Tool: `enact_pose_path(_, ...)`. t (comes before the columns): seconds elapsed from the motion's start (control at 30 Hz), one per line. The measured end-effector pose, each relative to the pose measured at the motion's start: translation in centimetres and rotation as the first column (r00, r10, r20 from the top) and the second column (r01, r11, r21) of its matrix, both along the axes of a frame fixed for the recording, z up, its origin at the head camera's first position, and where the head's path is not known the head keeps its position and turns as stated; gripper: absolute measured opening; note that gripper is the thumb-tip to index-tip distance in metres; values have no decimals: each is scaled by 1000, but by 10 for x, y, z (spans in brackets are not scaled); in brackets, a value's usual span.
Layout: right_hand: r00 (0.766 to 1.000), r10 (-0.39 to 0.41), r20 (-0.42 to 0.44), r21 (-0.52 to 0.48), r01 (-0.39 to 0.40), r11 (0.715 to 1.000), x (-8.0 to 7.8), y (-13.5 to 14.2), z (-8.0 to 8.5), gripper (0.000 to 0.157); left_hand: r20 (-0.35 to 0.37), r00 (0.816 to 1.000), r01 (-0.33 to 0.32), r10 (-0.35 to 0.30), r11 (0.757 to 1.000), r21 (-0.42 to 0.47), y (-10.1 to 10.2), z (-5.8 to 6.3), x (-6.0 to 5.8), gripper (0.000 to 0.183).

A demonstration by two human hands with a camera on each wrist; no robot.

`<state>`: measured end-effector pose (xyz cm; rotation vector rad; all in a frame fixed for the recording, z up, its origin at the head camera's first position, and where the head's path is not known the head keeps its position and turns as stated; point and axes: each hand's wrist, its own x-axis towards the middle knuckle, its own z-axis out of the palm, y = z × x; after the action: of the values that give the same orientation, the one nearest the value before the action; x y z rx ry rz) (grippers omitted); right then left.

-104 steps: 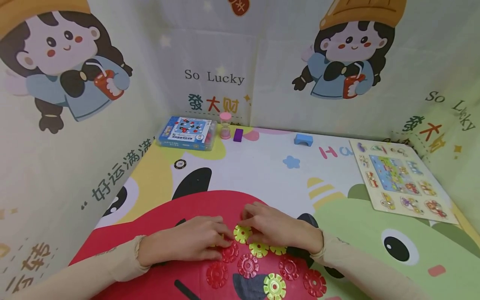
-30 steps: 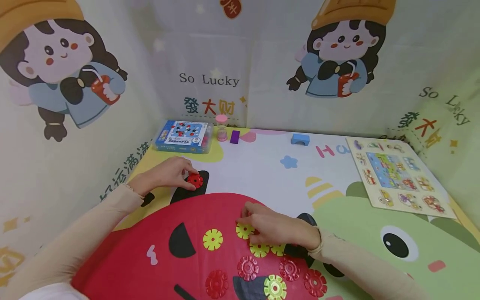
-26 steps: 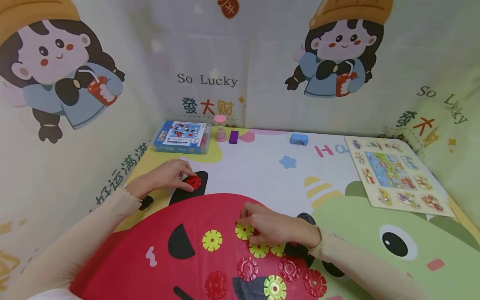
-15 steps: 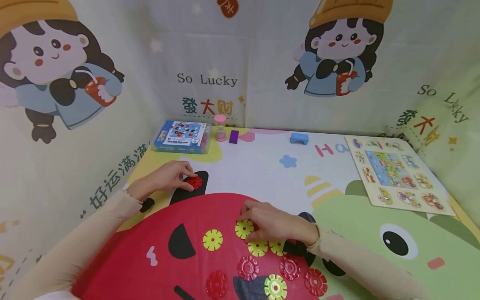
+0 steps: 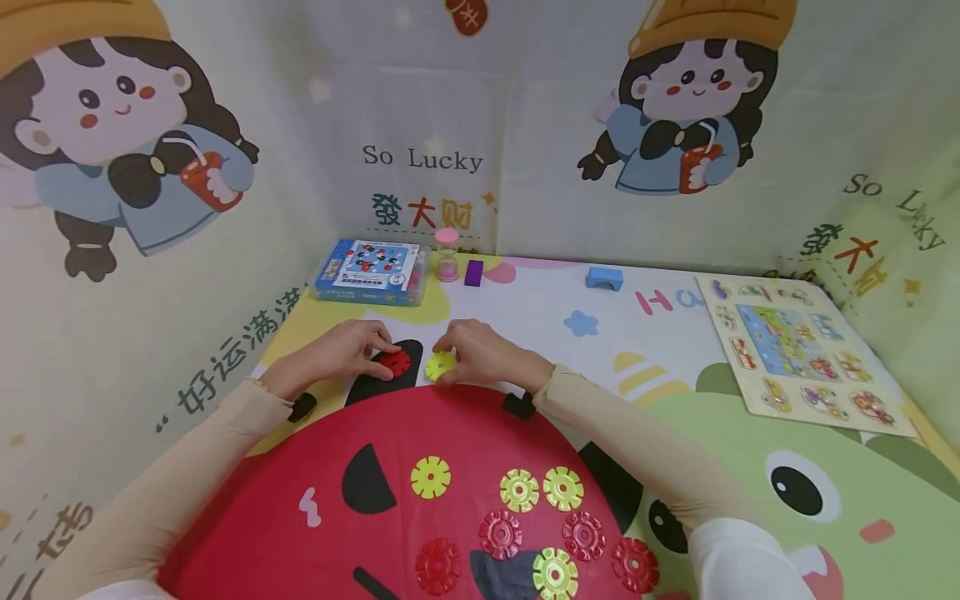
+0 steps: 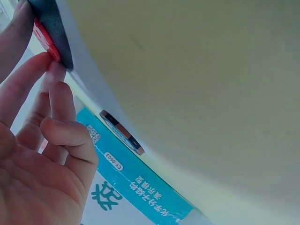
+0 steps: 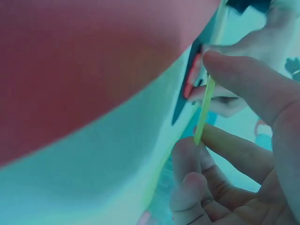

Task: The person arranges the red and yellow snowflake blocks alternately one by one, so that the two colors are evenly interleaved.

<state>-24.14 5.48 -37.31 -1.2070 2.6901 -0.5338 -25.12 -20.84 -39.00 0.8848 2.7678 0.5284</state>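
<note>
In the head view my left hand (image 5: 336, 350) pinches a red notched plastic disc (image 5: 396, 362) by its edges, low over a black printed patch of the mat. My right hand (image 5: 486, 354) is close beside it, with a yellow notched disc (image 5: 439, 366) pinched between thumb and fingers. From the right wrist that yellow disc (image 7: 205, 110) shows edge-on and tilted up, while the red disc (image 7: 192, 75) beyond lies flat against the patch. Nearer me lie more discs: a lone yellow disc (image 5: 431, 477) and a cluster of several red and yellow ones.
A boxed molecule set (image 5: 371, 271), a pink sand timer (image 5: 447, 254), a purple block (image 5: 474, 273) and a blue arch block (image 5: 604, 277) stand along the back. A wooden puzzle board (image 5: 802, 350) lies at right. Behind my left hand is a poker chip (image 6: 122, 132).
Earlier my left hand brought the red disc from the cluster to the upper left, where it stays. My right hand has since carried a yellow disc from the middle up beside it.
</note>
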Motion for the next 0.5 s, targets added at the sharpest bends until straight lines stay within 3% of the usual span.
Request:
enact_pose_path(0.17,999,34,7,24,-34,999,-20,-19,-12,45,13,1000,5,-5,1000,2,2,-1,-2,51)
enact_pose_path(0.33,999,5,48,52,-7,999,-25,-24,-20,45,16,1000,10,-10,1000,-4,3,-5,-4,53)
enact_pose_path(0.5,999,4,32,72,-7,997,-25,-26,-23,47,32,999,-15,15,1000,-10,2,-5,-5,51)
